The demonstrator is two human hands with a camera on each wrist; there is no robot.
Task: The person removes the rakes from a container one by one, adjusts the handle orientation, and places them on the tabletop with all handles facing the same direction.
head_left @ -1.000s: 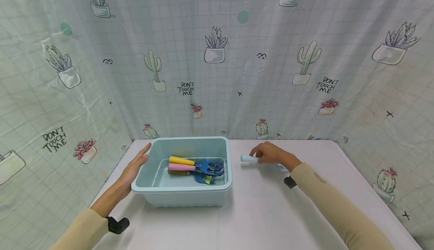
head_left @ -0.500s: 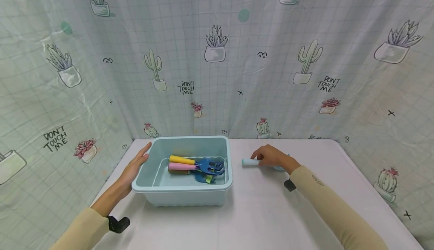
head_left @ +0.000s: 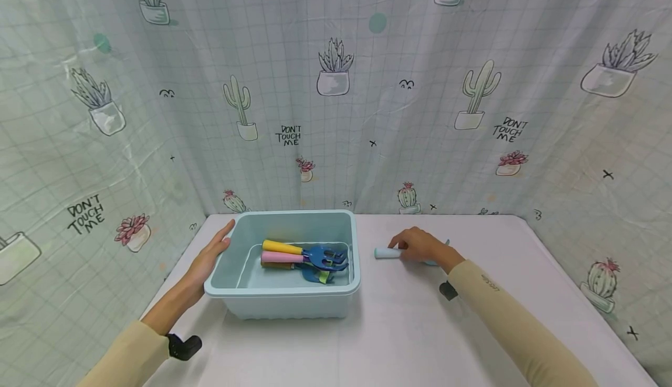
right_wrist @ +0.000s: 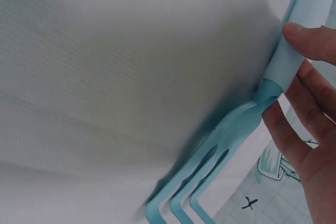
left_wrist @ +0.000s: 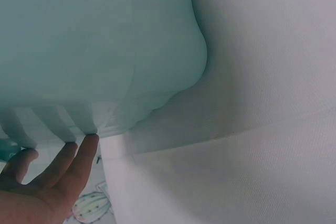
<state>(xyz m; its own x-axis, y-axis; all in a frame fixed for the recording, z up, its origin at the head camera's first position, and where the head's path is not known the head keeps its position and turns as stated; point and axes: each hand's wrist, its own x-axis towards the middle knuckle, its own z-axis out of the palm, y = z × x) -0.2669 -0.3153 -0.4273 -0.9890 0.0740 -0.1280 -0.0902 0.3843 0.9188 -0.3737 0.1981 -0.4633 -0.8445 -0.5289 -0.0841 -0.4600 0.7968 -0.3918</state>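
Observation:
On the white table, my right hand [head_left: 418, 243] grips a light blue hand rake [right_wrist: 231, 124] by its handle [head_left: 387, 253]. In the right wrist view the thumb lies on one side of the handle and the fingers on the other, with the bent prongs pointing away from the hand. My left hand [head_left: 203, 261] rests with extended fingers against the left side of a pale blue plastic bin [head_left: 286, 300]. The left wrist view shows its fingertips [left_wrist: 90, 139] at the bin's wall.
Inside the bin lie garden tools with a yellow handle [head_left: 282, 247], a pink handle [head_left: 280, 257] and a brown handle [head_left: 276, 266]. Their heads are dark blue, including a fork [head_left: 325, 257]. A cactus-print curtain [head_left: 336, 142] surrounds the table [head_left: 399, 340] at the back and sides.
My right hand has shifted slightly toward the near side with the hand rake, whose prong end now shows differently behind the wrist. The left hand and the bin stay in place.

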